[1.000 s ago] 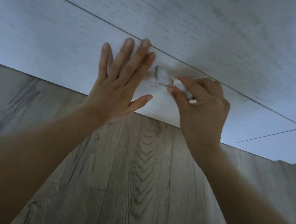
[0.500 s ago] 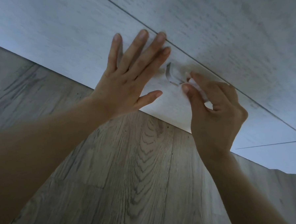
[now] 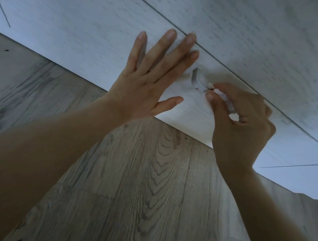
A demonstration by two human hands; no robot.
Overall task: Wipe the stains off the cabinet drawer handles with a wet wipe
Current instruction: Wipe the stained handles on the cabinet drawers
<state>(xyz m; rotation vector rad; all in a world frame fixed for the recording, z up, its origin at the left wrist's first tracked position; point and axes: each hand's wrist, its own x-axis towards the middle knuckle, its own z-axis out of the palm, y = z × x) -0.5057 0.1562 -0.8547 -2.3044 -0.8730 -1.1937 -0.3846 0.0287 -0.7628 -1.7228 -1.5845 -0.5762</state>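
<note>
Left hand (image 3: 149, 84) lies flat, fingers straight, on the drawer front (image 3: 88, 50); right hand (image 3: 237, 127) pinches the wet wipe (image 3: 225, 100) against the handle (image 3: 197, 80) just beyond its fingertips.

hands: 2, left hand (image 3: 148, 78), right hand (image 3: 237, 127) | handle (image 3: 196, 79): 1 | wet wipe (image 3: 225, 98): 1

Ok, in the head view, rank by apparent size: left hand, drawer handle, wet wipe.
1. left hand
2-3. drawer handle and wet wipe: both small, the wipe mostly hidden in the right hand, so unranked.
</note>
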